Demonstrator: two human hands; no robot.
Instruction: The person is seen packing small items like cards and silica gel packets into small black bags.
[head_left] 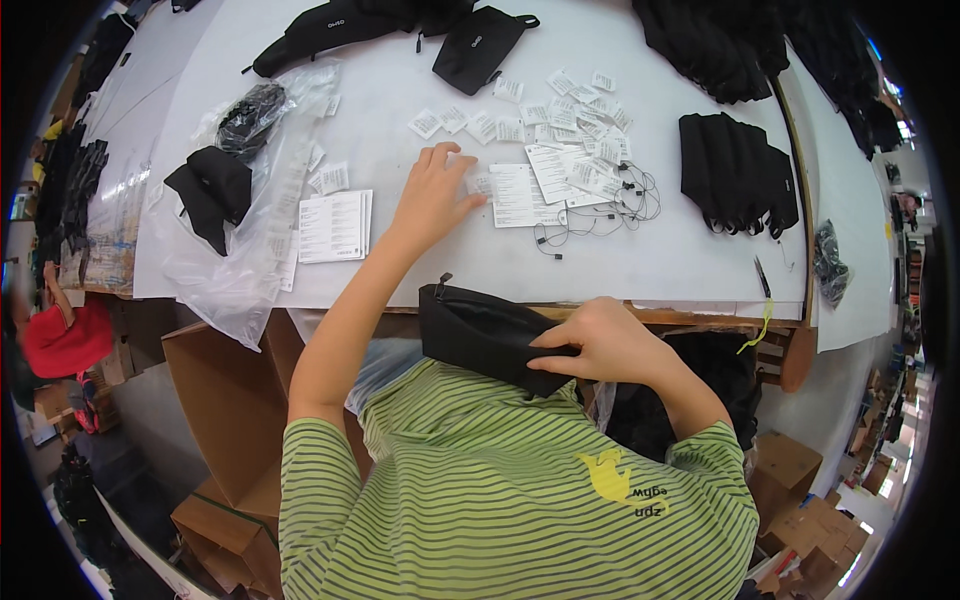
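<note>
My left hand [433, 192] reaches out over the white table [420, 250] and rests its fingertips on a small clear packet [480, 185] beside a white printed card [517, 196]. Its fingers are spread. My right hand [598, 343] grips a black zip pouch [482, 333] held against my chest at the table's near edge. White paper tags [570, 110] and black string loops [610, 215] lie scattered just right of the left hand.
A stack of black pouches [735, 172] sits at the right, more black bags [400, 25] at the far edge. Clear plastic bags [235, 220] and a sheet stack [333, 226] lie at the left. Cardboard boxes [235, 400] stand under the table.
</note>
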